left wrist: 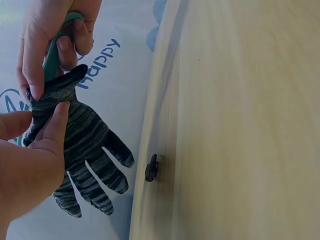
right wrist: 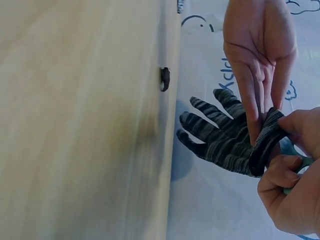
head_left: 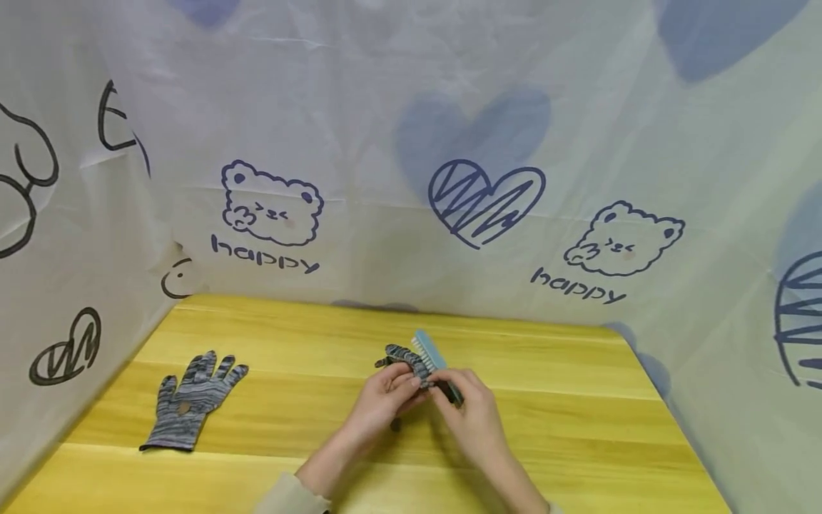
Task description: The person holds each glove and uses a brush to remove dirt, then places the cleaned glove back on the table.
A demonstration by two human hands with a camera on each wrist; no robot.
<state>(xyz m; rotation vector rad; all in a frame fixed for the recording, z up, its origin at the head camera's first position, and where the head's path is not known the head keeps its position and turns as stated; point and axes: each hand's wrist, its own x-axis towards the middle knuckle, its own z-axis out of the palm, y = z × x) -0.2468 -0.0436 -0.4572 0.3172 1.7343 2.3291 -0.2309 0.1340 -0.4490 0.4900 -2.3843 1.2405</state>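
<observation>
A grey-and-black striped knit glove [left wrist: 95, 150] hangs above the table, fingers pointing away from the wrists. My left hand [head_left: 379, 396] pinches it at the cuff, one digit reaching into the opening in the left wrist view. On the cuff's other side, my right hand [head_left: 472, 407] pinches the rim between thumb and fingertip. That same hand's curled fingers also grip a blue-green brush [head_left: 432, 350] by its handle. Its white bristles [head_left: 422, 353] face the glove, overlapping it in the head view. The handle [left wrist: 52, 57] is partly hidden by fingers in the left wrist view.
A second striped glove [head_left: 176, 421] lies flat at the table's left, with a brown spot [head_left: 185, 407] on it. A small dark object [left wrist: 151, 168] sits near the table edge below the hands. Printed white sheeting [head_left: 359, 250] walls the yellow wood-grain table [head_left: 578, 428].
</observation>
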